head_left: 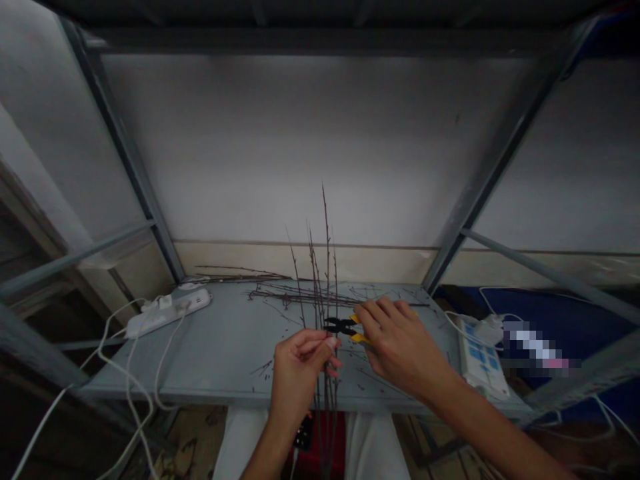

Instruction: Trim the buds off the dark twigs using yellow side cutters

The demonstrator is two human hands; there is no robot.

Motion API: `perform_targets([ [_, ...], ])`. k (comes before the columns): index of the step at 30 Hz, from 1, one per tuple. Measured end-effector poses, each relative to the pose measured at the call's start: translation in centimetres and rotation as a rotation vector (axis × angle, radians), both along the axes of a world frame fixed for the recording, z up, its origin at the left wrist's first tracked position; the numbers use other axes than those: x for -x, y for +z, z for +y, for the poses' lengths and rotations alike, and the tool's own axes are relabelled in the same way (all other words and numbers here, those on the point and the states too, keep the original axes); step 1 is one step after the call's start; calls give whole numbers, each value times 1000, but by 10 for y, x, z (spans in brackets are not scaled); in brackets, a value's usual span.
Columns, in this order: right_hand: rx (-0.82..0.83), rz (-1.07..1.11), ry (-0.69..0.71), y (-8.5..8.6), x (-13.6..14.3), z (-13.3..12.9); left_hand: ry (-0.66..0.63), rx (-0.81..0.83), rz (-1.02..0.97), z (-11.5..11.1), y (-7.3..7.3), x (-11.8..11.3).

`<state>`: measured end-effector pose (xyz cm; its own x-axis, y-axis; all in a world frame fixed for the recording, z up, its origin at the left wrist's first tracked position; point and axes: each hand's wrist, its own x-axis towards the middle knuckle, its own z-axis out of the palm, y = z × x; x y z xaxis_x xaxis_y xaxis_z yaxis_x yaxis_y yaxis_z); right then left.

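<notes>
A bundle of thin bare twigs (327,293) stands nearly upright at the middle of the table's (230,340) front edge, pinched in the left hand (303,363). The right hand (400,337) grips yellow-handled pliers (343,325), their black jaws parted at the bundle. Loose twigs (305,297) lie toward the back edge; a white power strip (167,315) sits by the left edge.

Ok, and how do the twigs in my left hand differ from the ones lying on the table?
The held twigs run up the picture; the lying twigs run mostly sideways. Your left hand grips the held twigs, while the lying twigs rest on the table. Both are thin and dark.
</notes>
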<state>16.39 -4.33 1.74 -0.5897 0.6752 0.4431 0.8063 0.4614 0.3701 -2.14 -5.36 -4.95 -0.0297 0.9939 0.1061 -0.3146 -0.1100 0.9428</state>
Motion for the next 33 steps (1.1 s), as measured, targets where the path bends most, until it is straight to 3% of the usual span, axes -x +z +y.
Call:
perform_targets([
  [11, -17, 93, 34, -10, -10, 11, 117, -43, 49, 2, 5, -10],
  [18, -50, 85, 35, -7, -10, 17, 154, -65, 60, 7, 10, -12],
  [24, -88, 99, 39, -5, -9, 18, 173, -85, 59, 9, 5, -14],
  [33, -148, 121, 94, -16, -12, 24, 207, -45, 7, 8, 0, -17],
])
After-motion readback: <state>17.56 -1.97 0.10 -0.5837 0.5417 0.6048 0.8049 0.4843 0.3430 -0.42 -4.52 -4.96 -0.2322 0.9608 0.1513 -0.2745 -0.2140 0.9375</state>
